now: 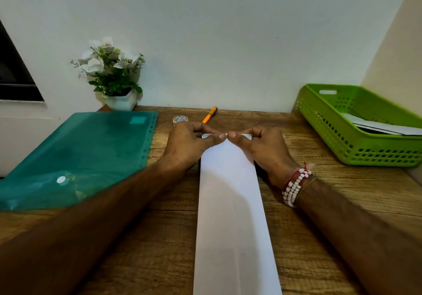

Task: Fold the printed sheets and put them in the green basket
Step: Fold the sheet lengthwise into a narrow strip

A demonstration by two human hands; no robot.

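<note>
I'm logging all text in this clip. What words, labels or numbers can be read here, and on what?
Nothing is legible.
Tape roll: dark marks, too blurred to read.
Green folder: pale label patch, no text readable.
Folded sheet: white face, no print visible.
Sheets in the green basket: no print visible.

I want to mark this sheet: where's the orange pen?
In the head view the orange pen lies far back on the table, just right of the tape roll, beyond the left hand pinching the sheet.
</note>
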